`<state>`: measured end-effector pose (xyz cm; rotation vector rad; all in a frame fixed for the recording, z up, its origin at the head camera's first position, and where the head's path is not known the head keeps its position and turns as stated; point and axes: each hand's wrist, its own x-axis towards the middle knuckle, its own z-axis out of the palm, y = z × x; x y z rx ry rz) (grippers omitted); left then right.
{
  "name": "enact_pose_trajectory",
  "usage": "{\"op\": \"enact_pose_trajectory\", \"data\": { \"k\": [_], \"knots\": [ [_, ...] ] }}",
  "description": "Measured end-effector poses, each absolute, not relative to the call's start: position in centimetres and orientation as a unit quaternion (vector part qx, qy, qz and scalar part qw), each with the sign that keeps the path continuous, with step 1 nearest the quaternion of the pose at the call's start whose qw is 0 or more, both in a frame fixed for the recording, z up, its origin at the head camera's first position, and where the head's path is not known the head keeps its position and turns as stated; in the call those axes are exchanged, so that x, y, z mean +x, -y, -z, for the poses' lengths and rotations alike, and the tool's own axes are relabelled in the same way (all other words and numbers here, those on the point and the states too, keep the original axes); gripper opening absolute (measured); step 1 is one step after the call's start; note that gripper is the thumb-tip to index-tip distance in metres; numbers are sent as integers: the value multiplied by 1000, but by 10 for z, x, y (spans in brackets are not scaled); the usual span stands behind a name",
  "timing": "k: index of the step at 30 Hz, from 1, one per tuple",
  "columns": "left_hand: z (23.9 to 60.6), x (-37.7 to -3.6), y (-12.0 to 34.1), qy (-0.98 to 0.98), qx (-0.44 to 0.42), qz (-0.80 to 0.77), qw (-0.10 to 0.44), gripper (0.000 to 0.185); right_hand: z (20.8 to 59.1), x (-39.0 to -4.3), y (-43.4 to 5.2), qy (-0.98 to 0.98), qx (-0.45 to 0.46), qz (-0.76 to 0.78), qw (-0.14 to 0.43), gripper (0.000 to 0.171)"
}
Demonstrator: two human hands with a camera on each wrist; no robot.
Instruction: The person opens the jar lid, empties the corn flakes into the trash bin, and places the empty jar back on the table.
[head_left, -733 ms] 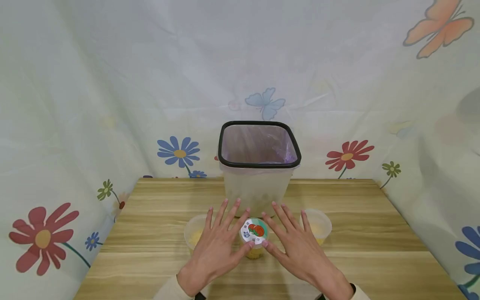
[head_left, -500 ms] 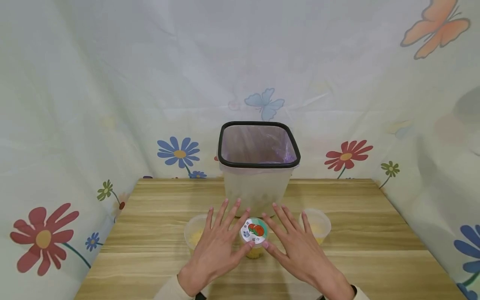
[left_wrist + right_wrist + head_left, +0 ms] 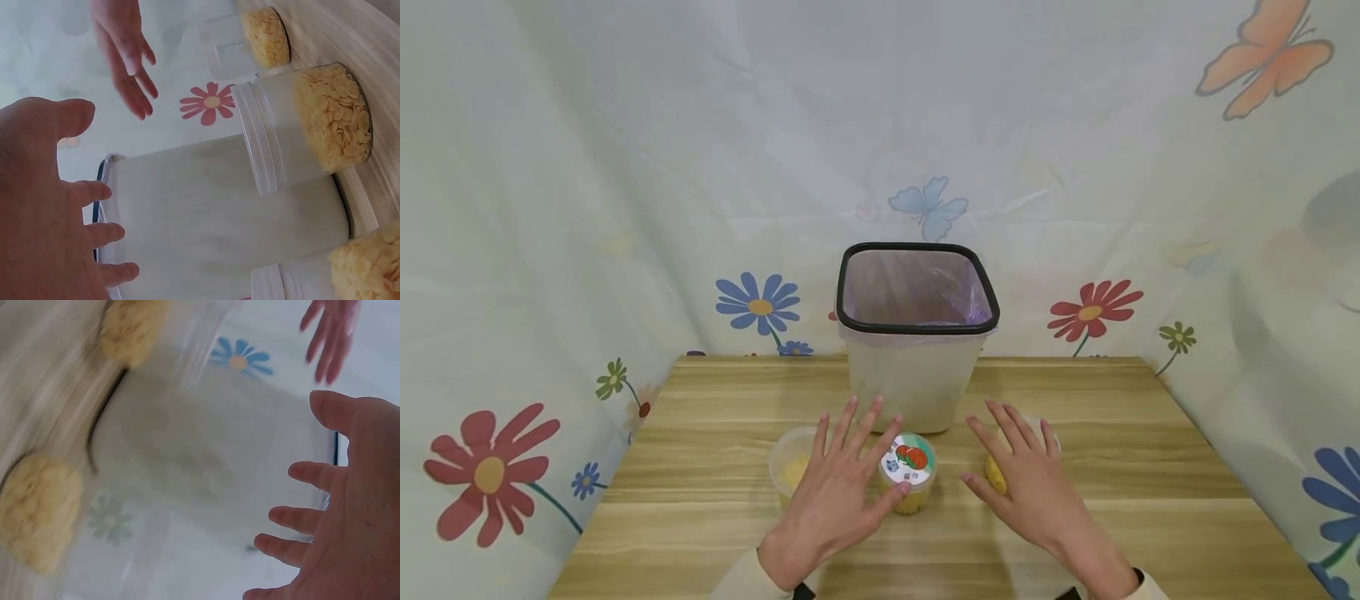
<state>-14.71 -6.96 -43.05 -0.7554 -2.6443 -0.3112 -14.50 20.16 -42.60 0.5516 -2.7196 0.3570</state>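
My left hand (image 3: 831,500), fingers spread and nearly straight, hovers palm down over a clear tub (image 3: 786,458) of pale yellow flakes at the left. My right hand (image 3: 1037,492), likewise spread, is above a similar tub (image 3: 996,479) at the right and hides most of it. Between them stands a lidded jar (image 3: 910,462), its round label printed with orange-red fruit. In the left wrist view, thin yellow flakes fill the lower part of this jar (image 3: 334,119). Neither hand holds anything. Whether the two outer tubs have lids, I cannot tell.
Behind the jar stands a pale bin (image 3: 913,375) with a black rim and a thin bag lining it. All of these stand on a wood-grain table (image 3: 1112,433). A flowered curtain (image 3: 662,167) closes in the back and sides.
My right hand has moved to the right, away from the middle jar and over the right tub. My left hand has stayed nearly where it was.
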Motion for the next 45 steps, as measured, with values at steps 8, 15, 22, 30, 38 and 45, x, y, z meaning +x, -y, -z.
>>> {"op": "enact_pose_trajectory", "data": {
  "k": [8, 15, 22, 30, 38, 45],
  "knots": [
    [433, -150, 63, 940, -270, 120, 168, 74, 434, -160, -232, 966, 154, -125, 164, 66],
    [435, -149, 56, 942, -272, 121, 154, 73, 440, -171, -246, 972, 135, -122, 146, 69],
    [438, -148, 53, 942, -274, 124, 150, 73, 449, -181, -255, 976, 117, -123, 133, 75],
    [440, -149, 50, 937, -283, 131, 158, 73, 459, -188, -260, 977, 97, -140, 128, 79],
    [442, -150, 49, 935, -287, 131, 160, 74, 465, -192, -260, 980, 83, -145, 108, 85],
    [441, -150, 50, 934, -287, 136, 162, 72, 470, -196, -259, 976, 84, -162, 117, 77]
  ]
}}
